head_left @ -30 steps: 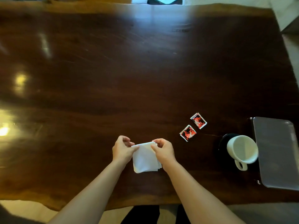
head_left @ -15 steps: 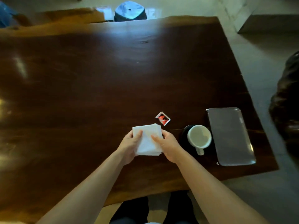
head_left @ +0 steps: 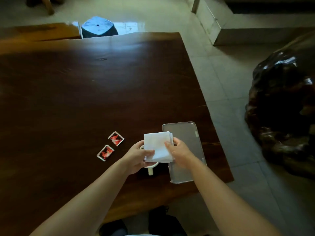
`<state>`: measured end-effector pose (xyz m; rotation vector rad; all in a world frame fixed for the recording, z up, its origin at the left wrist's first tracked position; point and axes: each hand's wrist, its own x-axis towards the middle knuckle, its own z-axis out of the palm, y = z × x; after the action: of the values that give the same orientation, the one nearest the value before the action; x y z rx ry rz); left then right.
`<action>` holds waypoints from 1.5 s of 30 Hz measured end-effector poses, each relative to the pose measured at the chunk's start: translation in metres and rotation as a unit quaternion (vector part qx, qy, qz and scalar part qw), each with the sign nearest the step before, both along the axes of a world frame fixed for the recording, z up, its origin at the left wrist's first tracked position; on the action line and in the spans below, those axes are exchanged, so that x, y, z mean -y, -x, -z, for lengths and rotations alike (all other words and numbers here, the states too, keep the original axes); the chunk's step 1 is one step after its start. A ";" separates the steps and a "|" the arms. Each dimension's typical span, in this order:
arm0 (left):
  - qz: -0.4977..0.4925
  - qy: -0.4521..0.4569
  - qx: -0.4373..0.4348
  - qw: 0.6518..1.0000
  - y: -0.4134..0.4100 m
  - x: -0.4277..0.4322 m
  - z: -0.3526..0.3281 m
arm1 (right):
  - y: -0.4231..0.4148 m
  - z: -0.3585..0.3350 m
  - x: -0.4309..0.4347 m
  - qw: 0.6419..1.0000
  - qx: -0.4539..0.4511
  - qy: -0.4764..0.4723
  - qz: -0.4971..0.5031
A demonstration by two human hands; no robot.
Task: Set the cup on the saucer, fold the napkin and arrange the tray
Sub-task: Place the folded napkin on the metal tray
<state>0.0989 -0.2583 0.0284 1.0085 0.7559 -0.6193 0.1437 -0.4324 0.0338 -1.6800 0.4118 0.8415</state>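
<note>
A folded white napkin [head_left: 157, 146] is held above the table by both hands. My left hand [head_left: 137, 156] grips its lower left edge and my right hand [head_left: 179, 153] grips its right side. Under the napkin and my left hand stands the white cup [head_left: 150, 168]; only its near rim and handle show, and its dark saucer is hidden in shadow. The silver rectangular tray [head_left: 189, 133] lies just right of the cup, partly covered by the napkin and my right hand.
Two small red sachets [head_left: 116, 138] [head_left: 105, 152] lie on the dark wooden table [head_left: 85, 99], left of the cup. The table's right edge runs close past the tray. A blue stool [head_left: 98, 28] stands beyond the far edge, a large dark carved object [head_left: 283, 108] at right.
Both hands carried the napkin to the right, from bare table to above the cup and the tray's left edge. The view swung right with them.
</note>
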 end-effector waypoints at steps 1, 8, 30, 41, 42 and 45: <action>-0.003 -0.010 -0.002 1.000 -0.006 0.013 0.000 | -0.005 0.002 0.013 1.000 -0.005 0.001 0.001; -0.017 -0.052 0.007 0.999 -0.039 0.072 0.019 | -0.036 0.022 0.073 0.996 -0.054 -0.055 0.042; 0.114 -0.477 0.122 0.863 -0.091 0.132 0.099 | -0.102 0.099 0.100 0.937 0.173 0.271 -0.138; 0.159 -0.491 0.118 0.848 -0.094 0.131 0.096 | -0.106 0.104 0.100 0.915 0.197 0.310 -0.169; 0.167 -0.490 0.118 0.848 -0.094 0.130 0.094 | -0.106 0.101 0.100 0.909 0.199 0.322 -0.175; 0.181 -0.486 0.099 0.849 -0.093 0.120 0.082 | -0.104 0.089 0.098 0.885 0.210 0.370 -0.187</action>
<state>0.1915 -0.3783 -0.0531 2.1595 0.6923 -0.4171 0.2475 -0.5305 -0.0549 -2.6524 0.0947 0.5806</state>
